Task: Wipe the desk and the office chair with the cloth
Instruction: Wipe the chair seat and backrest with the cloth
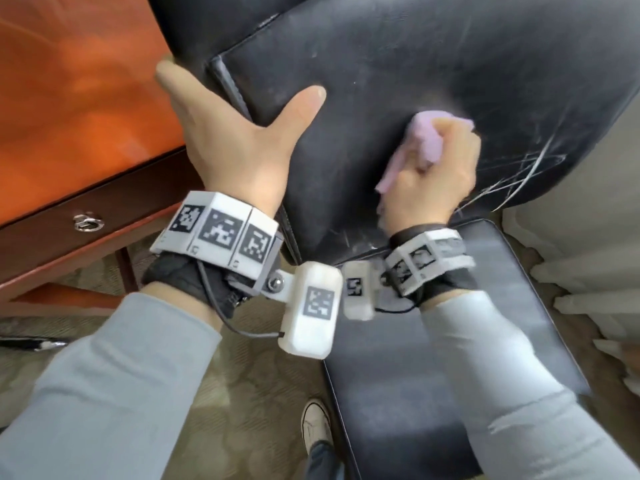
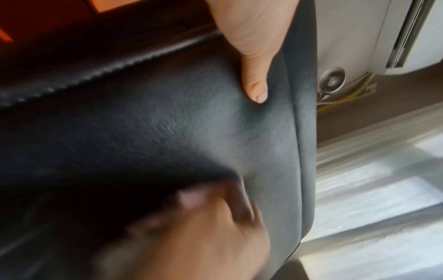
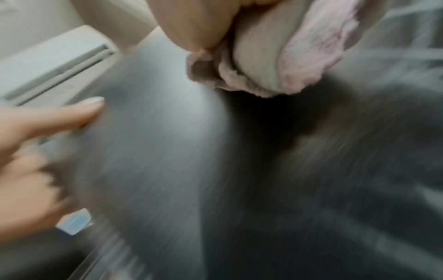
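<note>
Fingers of left hand (image 1: 235,140) behind chair back (image 1: 398,64); cloth (image 1: 427,136) blurred

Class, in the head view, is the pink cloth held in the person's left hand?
No, the right hand grips the pink cloth against the chair backrest, while the left hand holds its edge.

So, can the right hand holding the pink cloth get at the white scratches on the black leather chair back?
Likely yes: the right hand grips the pink cloth on the black leather chair back; the white scratches lie just beside it, nothing between.
</note>
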